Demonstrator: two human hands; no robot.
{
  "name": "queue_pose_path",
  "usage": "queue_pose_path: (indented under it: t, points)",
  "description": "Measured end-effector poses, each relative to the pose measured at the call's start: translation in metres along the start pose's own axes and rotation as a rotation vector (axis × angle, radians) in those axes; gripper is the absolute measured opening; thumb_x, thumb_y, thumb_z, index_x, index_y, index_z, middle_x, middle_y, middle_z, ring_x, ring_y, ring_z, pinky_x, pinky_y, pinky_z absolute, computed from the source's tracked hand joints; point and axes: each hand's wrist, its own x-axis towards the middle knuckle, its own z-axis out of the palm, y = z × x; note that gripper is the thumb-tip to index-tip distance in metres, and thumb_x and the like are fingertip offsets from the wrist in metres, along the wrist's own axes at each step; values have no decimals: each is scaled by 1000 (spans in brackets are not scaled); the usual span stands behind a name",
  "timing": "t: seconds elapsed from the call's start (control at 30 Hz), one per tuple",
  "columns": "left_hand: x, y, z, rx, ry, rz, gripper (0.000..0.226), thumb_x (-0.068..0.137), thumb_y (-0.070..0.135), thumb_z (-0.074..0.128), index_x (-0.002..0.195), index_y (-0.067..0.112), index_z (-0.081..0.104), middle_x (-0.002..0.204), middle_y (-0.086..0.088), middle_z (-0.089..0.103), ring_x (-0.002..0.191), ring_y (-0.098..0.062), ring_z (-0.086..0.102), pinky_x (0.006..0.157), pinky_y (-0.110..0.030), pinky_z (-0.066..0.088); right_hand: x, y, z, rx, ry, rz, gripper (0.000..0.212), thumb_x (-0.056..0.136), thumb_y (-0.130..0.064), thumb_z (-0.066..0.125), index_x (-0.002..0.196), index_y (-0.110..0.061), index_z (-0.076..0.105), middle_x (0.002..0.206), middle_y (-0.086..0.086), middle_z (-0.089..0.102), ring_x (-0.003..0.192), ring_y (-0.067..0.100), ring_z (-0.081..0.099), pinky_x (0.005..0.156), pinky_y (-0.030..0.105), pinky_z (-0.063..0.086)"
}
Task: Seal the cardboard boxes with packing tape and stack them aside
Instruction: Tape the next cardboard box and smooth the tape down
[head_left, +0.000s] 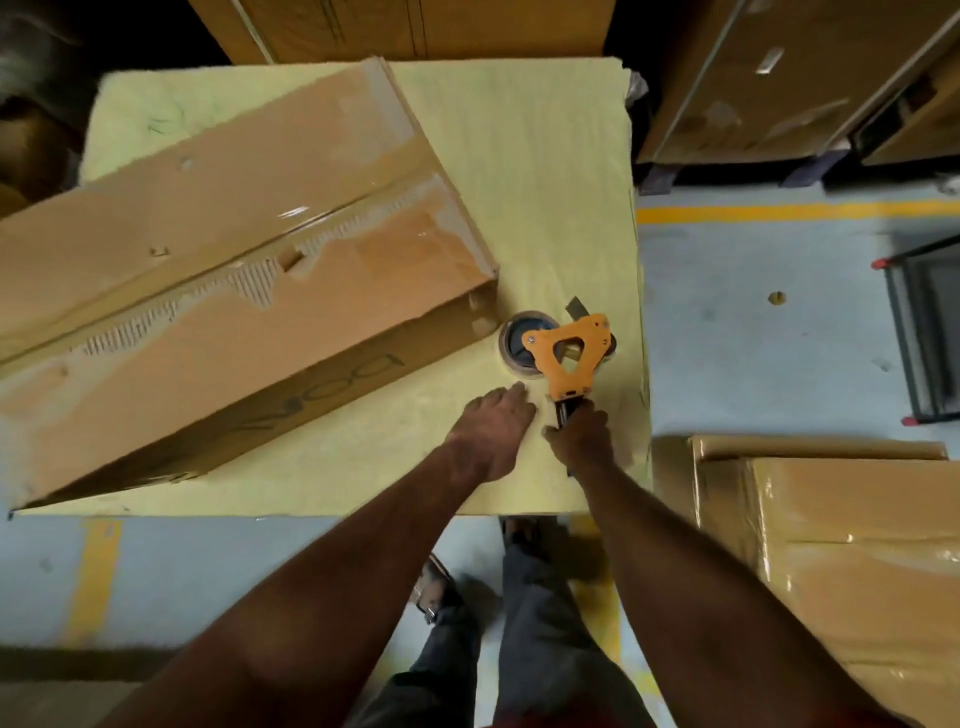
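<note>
Two hands work near the surface's right edge; right hand (581, 434) grips the tape dispenser (569, 353) handle, left hand (493, 426) lies flat, fingers released; the cardboard box (223, 249) overhangs the left edge and could tip if nudged.

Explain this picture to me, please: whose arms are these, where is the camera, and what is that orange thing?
No machine here: a person wears a camera on the head, so you look down along their own two bare arms. They stand at a table covered with a pale yellow fuzzy cloth. On it lies a long brown cardboard box, with shiny clear tape already along its top seam. Beside the box's near corner sits an orange tape dispenser with a roll of brown packing tape. The right hand grips the dispenser's dark handle. The left hand rests flat on the cloth next to it, fingers straight, holding nothing. More brown wrapped cartons stand on the floor to the right.
</note>
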Motion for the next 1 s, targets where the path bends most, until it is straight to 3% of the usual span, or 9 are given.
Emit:
queue_pose_path:
  t: [0.23,0.3,0.4,0.57,0.63,0.7,0.83,0.93,1.0]
  points:
    - [-15,-9,-23,-154,-91,-76,59,102,22,42,157,13,21,166,-15,1,147,-36,24,114,-44,34,-1,-4,-35,239,76,-26,50,80,-10,68,125,-1,48,121,21,58,112,44,57,89,49,51]
    - [-16,-8,-46,-504,-49,-182,52,102,22,43,152,12,33,160,-15,25,140,-30,39,110,-33,37,-9,-13,-64,327,133,-133,49,76,-10,71,121,-2,52,113,18,64,105,42,61,83,45,53]
    - [-29,-2,-101,-1291,-16,-298,21,104,17,45,119,10,56,108,-5,63,87,-16,66,91,-36,52,-26,-42,-118,463,168,-321,45,77,-9,70,121,-6,58,105,10,68,99,34,64,76,31,45]
    - [-37,-14,-197,-2068,233,-302,44,108,46,24,83,16,45,72,-4,46,60,-16,47,49,-24,48,-68,-112,-193,501,166,-585,28,85,-23,70,111,-13,65,93,3,69,86,18,61,69,26,41]
    - [-45,-24,-230,-2231,389,-364,48,105,55,26,85,14,43,71,-5,37,62,-13,39,55,-29,43,-85,-140,-208,484,106,-626,10,82,-20,66,87,-12,62,74,2,60,68,18,54,57,27,36]
    - [-61,-32,-258,-2291,397,-318,63,102,61,29,97,4,55,76,-4,54,73,-17,55,66,-37,48,-102,-163,-218,538,68,-650,15,74,-25,63,71,-11,56,63,2,55,59,21,50,56,28,35]
    - [-85,-49,-293,-2326,209,5,67,97,58,40,90,1,75,89,-15,74,75,-28,73,69,-34,60,-120,-195,-231,614,9,-732,9,77,-17,63,71,-12,59,56,-3,55,56,20,53,54,31,42]
    - [-80,-83,-297,-2344,127,13,62,93,62,49,103,5,70,97,-11,71,85,-22,67,92,-29,50,-126,-212,-231,641,3,-772,7,79,-10,61,72,-11,59,54,-1,53,52,20,52,49,32,44]
    - [-74,-104,-298,-2343,91,-25,57,94,56,55,101,2,67,94,-13,70,81,-22,69,86,-30,55,-126,-220,-231,638,21,-767,6,77,-11,60,72,-8,59,54,1,52,50,19,51,49,32,44]
